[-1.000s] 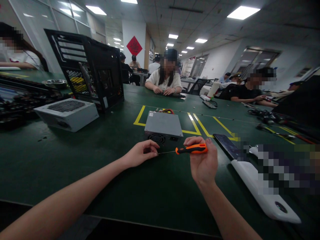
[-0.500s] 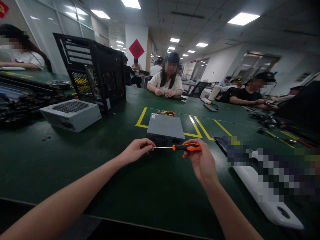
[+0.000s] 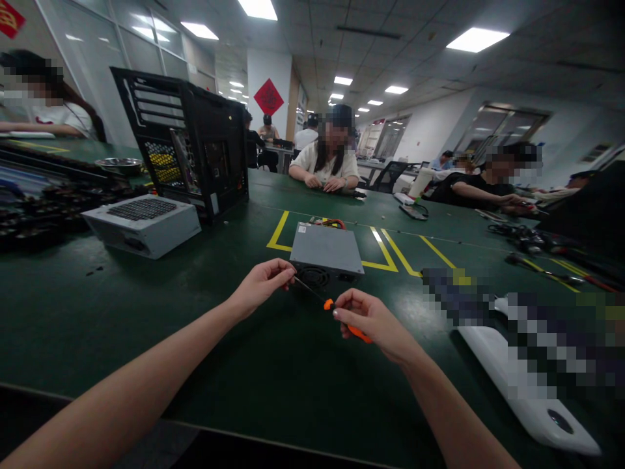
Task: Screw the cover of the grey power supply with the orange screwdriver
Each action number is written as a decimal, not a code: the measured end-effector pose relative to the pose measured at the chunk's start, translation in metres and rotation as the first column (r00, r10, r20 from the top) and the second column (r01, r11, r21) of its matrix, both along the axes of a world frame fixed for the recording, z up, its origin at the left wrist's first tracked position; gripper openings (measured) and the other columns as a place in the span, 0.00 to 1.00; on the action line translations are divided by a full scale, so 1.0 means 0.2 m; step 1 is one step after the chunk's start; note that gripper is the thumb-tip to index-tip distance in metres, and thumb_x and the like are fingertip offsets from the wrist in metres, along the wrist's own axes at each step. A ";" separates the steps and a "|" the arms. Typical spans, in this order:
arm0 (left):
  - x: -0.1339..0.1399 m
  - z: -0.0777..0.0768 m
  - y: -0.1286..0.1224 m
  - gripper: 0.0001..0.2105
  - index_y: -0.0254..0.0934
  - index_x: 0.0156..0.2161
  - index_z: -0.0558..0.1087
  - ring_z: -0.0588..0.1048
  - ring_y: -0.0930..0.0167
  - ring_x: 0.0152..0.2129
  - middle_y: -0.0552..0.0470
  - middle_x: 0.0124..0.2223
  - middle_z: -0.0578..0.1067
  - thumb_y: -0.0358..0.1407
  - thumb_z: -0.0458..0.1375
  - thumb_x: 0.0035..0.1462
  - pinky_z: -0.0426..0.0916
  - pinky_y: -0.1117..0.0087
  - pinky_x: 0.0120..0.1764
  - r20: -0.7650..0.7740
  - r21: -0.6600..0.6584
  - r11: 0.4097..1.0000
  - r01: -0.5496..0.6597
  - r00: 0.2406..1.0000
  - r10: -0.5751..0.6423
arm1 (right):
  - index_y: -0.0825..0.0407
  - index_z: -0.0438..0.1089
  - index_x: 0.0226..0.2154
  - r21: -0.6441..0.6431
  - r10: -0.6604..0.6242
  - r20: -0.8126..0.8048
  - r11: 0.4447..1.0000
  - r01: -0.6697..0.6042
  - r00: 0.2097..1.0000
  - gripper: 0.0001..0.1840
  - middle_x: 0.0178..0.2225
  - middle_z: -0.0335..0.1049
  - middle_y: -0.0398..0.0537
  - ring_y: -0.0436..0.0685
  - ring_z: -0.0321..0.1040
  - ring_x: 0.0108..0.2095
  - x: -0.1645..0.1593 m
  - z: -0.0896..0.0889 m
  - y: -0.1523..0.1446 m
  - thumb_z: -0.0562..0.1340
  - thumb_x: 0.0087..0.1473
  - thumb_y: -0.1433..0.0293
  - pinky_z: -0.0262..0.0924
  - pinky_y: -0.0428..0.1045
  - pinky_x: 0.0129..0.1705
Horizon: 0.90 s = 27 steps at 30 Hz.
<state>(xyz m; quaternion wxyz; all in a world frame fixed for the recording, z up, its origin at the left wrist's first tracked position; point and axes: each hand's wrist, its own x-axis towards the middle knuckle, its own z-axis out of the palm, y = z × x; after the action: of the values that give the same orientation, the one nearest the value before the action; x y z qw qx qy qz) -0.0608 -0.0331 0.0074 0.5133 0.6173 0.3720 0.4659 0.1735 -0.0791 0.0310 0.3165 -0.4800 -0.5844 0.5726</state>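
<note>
My right hand (image 3: 371, 319) is closed around the orange and black handle of a screwdriver (image 3: 359, 333). Its thin metal shaft slants up and left to the fingertips of my left hand (image 3: 263, 283). Those fingers are pinched at the tip of the shaft; whether a small part is also between them is hidden. Just behind my hands a grey power supply (image 3: 328, 247) lies flat, its fan grille and socket facing me and coloured cables at its far side. My left fingertips are close to its front left corner; contact cannot be made out.
Left stands an open black computer case (image 3: 209, 150), with a second power supply (image 3: 146, 225) before it. Cables (image 3: 49, 208) and a metal bowl (image 3: 118, 166) lie farther left. A white object (image 3: 522, 384) lies right on the green table (image 3: 273, 384). Another person (image 3: 327, 156) sits opposite.
My right hand has moved down and left and turned the screwdriver from level to slanting, handle end lower. My left fingers stay at its tip, slightly higher and farther left.
</note>
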 end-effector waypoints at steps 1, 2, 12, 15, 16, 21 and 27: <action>0.00 0.00 0.00 0.10 0.33 0.34 0.68 0.67 0.75 0.27 0.54 0.30 0.69 0.40 0.56 0.54 0.63 0.71 0.33 0.021 -0.006 1.000 -0.002 1.000 0.002 | 0.54 0.64 0.31 -0.016 0.039 0.004 0.999 -0.039 0.999 0.13 0.25 0.66 0.40 0.46 0.65 0.23 -0.02 0.00 -0.01 0.66 0.45 0.64 0.62 0.44 0.27; 0.00 0.00 0.00 0.11 0.33 0.34 0.68 0.67 0.75 0.27 0.54 0.29 0.69 0.40 0.56 0.54 0.62 0.71 0.33 0.039 -0.011 1.000 0.002 0.999 -0.001 | 0.54 0.63 0.32 -0.036 0.068 0.011 0.997 -0.068 0.998 0.13 0.25 0.66 0.40 0.46 0.66 0.24 -0.03 -0.01 -0.03 0.65 0.45 0.65 0.63 0.44 0.28; 0.05 0.00 -0.06 0.13 0.33 0.30 0.66 0.65 0.77 0.23 0.56 0.25 0.67 0.43 0.57 0.53 0.60 0.73 0.30 0.061 -0.124 0.985 0.118 0.992 -0.111 | 0.54 0.64 0.33 -0.316 -0.116 -0.167 0.947 0.059 0.979 0.14 0.28 0.65 0.42 0.45 0.61 0.25 -0.14 -0.05 -0.23 0.60 0.50 0.59 0.53 0.40 0.21; 0.08 -0.02 -0.08 0.13 0.33 0.31 0.66 0.65 0.77 0.23 0.56 0.26 0.68 0.43 0.57 0.53 0.60 0.73 0.29 0.094 -0.150 0.976 0.160 0.985 -0.147 | 0.53 0.63 0.32 -0.380 -0.221 -0.256 0.918 0.113 0.941 0.16 0.27 0.64 0.41 0.44 0.60 0.23 -0.16 -0.10 -0.32 0.62 0.47 0.58 0.52 0.40 0.19; 0.09 -0.03 -0.09 0.13 0.33 0.31 0.66 0.65 0.77 0.23 0.56 0.26 0.68 0.43 0.56 0.54 0.60 0.74 0.29 0.112 -0.155 0.972 0.177 0.981 -0.161 | 0.53 0.63 0.31 -0.385 -0.238 -0.276 0.915 0.120 0.931 0.17 0.27 0.64 0.40 0.44 0.60 0.22 -0.17 -0.11 -0.34 0.63 0.47 0.58 0.52 0.40 0.19; 0.11 -0.06 -0.09 0.13 0.33 0.31 0.65 0.65 0.78 0.22 0.55 0.26 0.68 0.42 0.57 0.54 0.59 0.74 0.29 0.195 -0.186 0.952 0.242 0.959 -0.205 | 0.53 0.62 0.29 -0.425 -0.312 -0.332 0.892 0.154 0.890 0.19 0.25 0.64 0.39 0.44 0.60 0.20 -0.20 -0.15 -0.39 0.65 0.44 0.56 0.55 0.41 0.19; 0.10 -0.04 -0.10 0.17 0.31 0.38 0.68 0.66 0.77 0.25 0.54 0.28 0.69 0.46 0.59 0.51 0.60 0.73 0.31 0.293 -0.320 0.901 0.295 0.935 -0.202 | 0.54 0.64 0.30 -0.518 -0.416 -0.374 0.835 0.185 0.829 0.18 0.25 0.65 0.40 0.44 0.61 0.20 -0.22 -0.13 -0.40 0.67 0.42 0.59 0.55 0.40 0.19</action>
<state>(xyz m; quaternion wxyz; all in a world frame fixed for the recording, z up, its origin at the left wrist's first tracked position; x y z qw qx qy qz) -0.0404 -0.0535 -0.0008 0.7158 0.4917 0.2998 0.3949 0.1296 -0.1591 0.0049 0.4147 -0.4750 -0.2509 0.7345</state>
